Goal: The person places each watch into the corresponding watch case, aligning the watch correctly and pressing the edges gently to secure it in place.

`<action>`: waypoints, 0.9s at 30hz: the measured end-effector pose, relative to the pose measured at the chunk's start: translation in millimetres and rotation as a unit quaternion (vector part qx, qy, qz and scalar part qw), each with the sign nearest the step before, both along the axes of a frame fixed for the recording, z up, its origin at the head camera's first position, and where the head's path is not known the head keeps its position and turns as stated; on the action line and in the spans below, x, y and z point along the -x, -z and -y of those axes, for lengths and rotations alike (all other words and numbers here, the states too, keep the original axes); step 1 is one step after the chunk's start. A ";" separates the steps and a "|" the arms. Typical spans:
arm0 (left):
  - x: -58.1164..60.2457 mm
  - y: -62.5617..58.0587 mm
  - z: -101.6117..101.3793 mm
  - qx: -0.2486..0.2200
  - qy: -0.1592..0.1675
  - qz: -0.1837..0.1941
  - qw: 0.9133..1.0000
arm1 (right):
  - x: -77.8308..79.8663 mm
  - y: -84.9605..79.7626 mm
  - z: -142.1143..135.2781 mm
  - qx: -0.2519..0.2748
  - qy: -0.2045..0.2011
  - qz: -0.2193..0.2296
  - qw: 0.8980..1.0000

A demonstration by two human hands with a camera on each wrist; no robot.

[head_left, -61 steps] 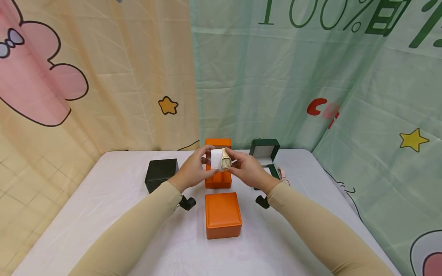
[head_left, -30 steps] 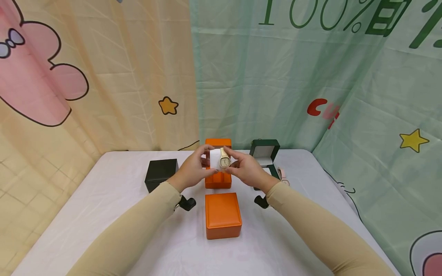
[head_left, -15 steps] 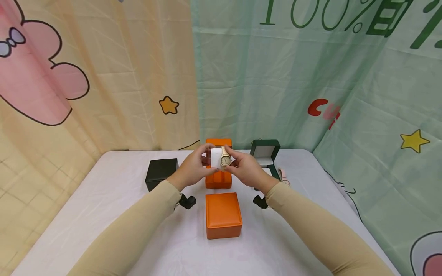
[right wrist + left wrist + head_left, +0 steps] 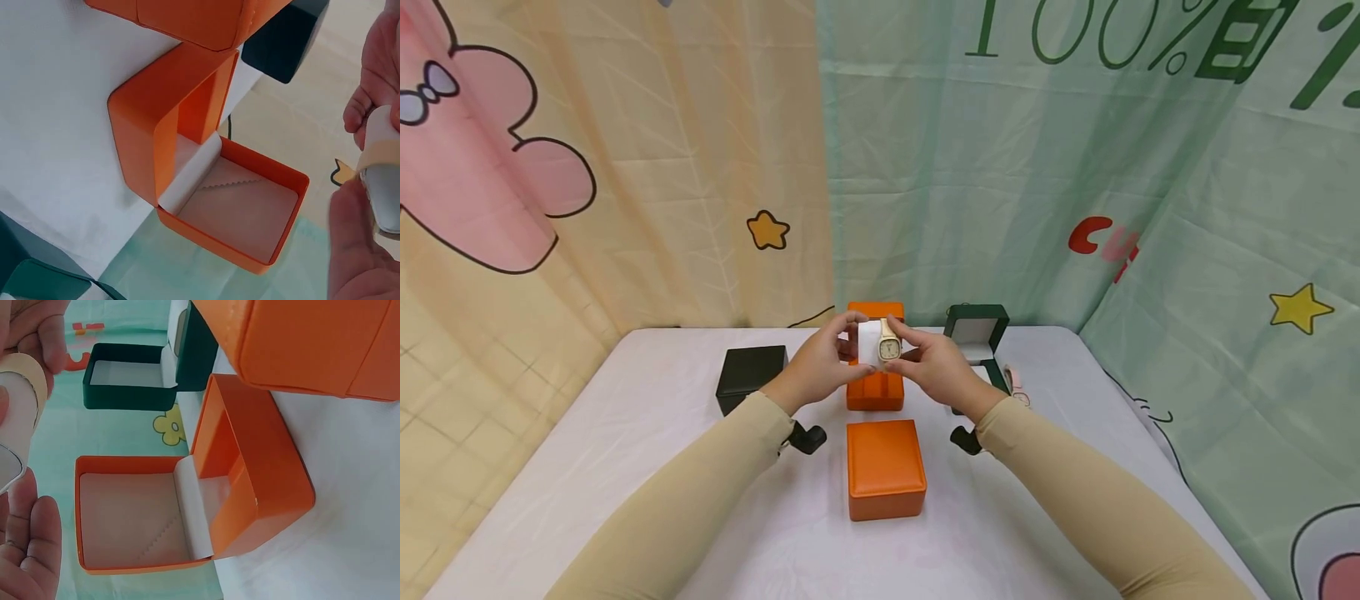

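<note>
In the head view, both hands hold up a wristwatch (image 4: 890,347) with a cream strap and squarish gold-toned case, fitted round a white cushion (image 4: 868,342). My left hand (image 4: 820,364) grips the cushion's left end between thumb and fingers. At the right side, my right hand (image 4: 942,371) pinches the watch and cushion, fingertips at the top of the strap and thumb near the case. Behind and below them stands an orange watch box (image 4: 876,398), lid raised. The right wrist view shows the strap (image 4: 382,154) wrapped over the cushion, and the orange box's pale lid lining (image 4: 250,203).
A closed orange box (image 4: 886,471) stands nearer me on the white-covered table (image 4: 700,500). To the left is a closed black box (image 4: 748,373). At the right stands a green box (image 4: 975,325) with its lid up, beside a pink-strapped watch (image 4: 1014,379). Printed curtains hang behind.
The watch and cushion have shifted very slightly between the fingertips, first a little left, then partly back. My right wrist has edged left. Both hands keep their hold; the boxes have stayed put.
</note>
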State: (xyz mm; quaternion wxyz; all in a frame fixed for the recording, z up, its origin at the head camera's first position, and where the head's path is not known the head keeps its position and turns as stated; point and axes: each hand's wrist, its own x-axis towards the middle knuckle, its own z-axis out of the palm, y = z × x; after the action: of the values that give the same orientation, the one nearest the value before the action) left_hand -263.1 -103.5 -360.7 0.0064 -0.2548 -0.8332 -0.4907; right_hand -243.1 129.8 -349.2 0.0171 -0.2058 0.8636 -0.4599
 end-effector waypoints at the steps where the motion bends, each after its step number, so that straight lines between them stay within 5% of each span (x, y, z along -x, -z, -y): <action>1: -0.4 -0.2 -0.1 -0.001 0.001 0.000 1.000 | 0.8 1.0 -0.8 0.005 -0.003 0.002 1.000; 14: 1.0 1.5 -3.6 -0.014 0.017 -0.001 1.000 | 2.6 8.9 5.3 0.013 -0.001 -0.027 1.000; 27: 1.8 0.1 -1.1 -0.007 0.018 0.018 1.000 | 7.0 6.1 1.4 -0.002 -0.051 -0.012 0.999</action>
State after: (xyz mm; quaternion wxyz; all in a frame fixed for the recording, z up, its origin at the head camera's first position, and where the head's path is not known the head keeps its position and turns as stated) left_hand -265.0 -102.4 -360.8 -0.0156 -0.2612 -0.8251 -0.5008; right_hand -250.1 128.4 -355.3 0.0302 -0.2553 0.8528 -0.4545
